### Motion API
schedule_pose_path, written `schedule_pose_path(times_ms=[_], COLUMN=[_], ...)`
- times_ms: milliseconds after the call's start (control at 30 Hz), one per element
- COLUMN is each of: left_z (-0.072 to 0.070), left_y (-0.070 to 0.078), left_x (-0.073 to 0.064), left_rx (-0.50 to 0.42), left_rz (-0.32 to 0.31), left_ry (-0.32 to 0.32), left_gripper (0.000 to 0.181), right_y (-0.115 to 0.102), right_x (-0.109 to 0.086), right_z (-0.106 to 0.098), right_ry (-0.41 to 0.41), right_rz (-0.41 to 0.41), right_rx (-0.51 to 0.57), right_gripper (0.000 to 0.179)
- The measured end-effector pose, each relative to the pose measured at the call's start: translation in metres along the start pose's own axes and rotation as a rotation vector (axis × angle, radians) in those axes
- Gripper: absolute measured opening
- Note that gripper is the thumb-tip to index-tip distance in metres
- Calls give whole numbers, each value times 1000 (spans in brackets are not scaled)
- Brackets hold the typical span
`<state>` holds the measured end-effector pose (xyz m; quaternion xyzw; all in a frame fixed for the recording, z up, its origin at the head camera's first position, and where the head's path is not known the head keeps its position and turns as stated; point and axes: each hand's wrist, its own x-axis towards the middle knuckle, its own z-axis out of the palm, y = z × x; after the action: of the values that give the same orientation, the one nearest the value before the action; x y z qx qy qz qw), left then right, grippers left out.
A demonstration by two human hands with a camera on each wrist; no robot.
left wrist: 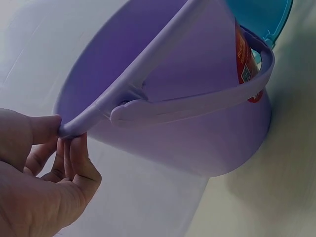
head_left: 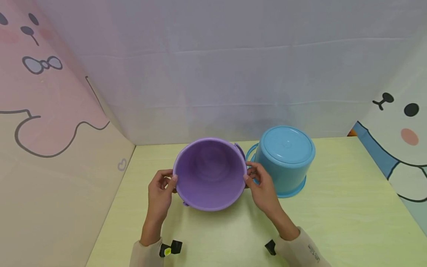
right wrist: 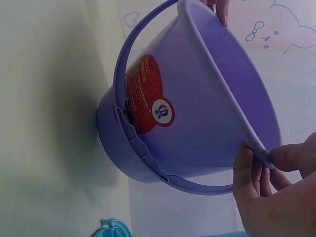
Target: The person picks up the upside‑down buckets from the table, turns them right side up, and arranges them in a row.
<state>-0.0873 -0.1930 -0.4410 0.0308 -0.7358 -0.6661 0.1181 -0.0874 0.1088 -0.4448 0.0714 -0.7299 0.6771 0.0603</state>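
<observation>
A purple bucket (head_left: 210,174) is tilted so its mouth faces the head camera, and its inside looks bare. My left hand (head_left: 161,193) pinches the rim on the left, thumb on the inner side and fingers beneath the lip. On the opposite side my right hand (head_left: 263,189) pinches the rim the same way. The bucket's purple handle (left wrist: 197,103) hangs along its outer wall. In the right wrist view a red label (right wrist: 145,94) shows on that wall. Just right of my right hand, a blue bucket (head_left: 287,159) stands upside down.
Both buckets are on a pale yellow table (head_left: 350,207). A white cloth wall (head_left: 233,85) rises behind it, with cartoon-printed panels (head_left: 60,111) at the left and right. The blue bucket's handle (head_left: 251,150) sticks out toward the purple one.
</observation>
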Motion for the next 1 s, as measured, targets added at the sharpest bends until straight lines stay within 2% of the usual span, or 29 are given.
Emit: schedule_pose_path(times_ms=[433, 1000], left_z=[1, 4], left_y=[6, 10], left_x=[6, 14], left_rx=[-87, -126], left_rz=[-88, -130], left_ry=[-16, -8], left_gripper=[21, 22], right_y=[-3, -5], right_x=[10, 29], right_z=[-1, 1], right_ry=[-5, 7], right_rz=[-35, -4], right_rx=[1, 20], right_gripper=[35, 36])
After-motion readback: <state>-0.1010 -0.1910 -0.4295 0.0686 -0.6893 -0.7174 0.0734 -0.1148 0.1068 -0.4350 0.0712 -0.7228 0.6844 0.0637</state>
